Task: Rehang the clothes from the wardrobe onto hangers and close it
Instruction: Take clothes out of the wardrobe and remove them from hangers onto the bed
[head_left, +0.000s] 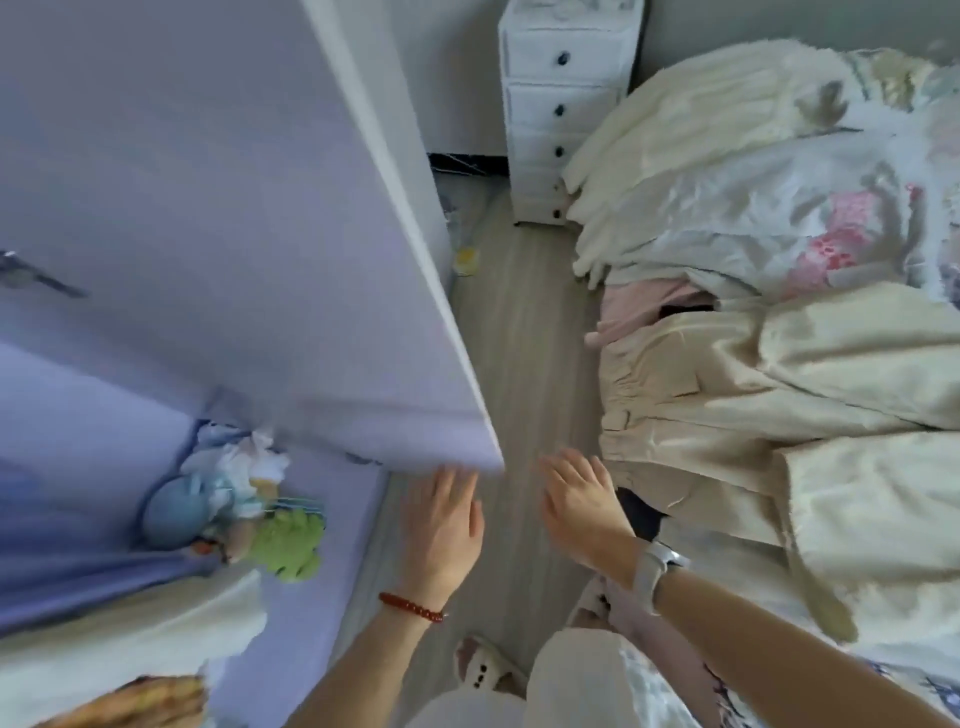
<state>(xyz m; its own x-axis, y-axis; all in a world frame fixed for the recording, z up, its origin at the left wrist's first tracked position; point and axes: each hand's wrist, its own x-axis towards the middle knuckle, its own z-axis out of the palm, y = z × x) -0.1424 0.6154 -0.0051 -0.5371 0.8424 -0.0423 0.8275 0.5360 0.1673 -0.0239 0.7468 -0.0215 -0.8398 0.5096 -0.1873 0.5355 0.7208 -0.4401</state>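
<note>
Directly ahead of you, the tall white flat-panel wardrobe door (270, 249) stands ajar, its lower corner right above your left hand (441, 525). That hand is flat, fingers straight and together, fingertips touching or just under the door's bottom edge; whether they press it you cannot tell. A red bead bracelet (413, 607) sits on that wrist.

Your right hand (579, 506) hangs over the grey wood-look floor (524, 332), fingers loosely spread, holding nothing, apart from the door and just beside the bed edge. A pale grey wristwatch (655, 569) is on that wrist.

Wardrobe interior, left of the door: a heap of soft toys, a blue round one (171, 512) and a green one (291, 543), on the white wardrobe floor. Cream fabric (130, 618) lies below them, near the frame's lower left.

Clothes on the bed to your right, well apart from the left hand: cream elastic-waist trousers (727, 395) nearest the right hand, a pink garment (644, 306) behind them, a white fluffy item (691, 109) farther back.

A white drawer chest with dark knobs (563, 114) stands against the far wall.
</note>
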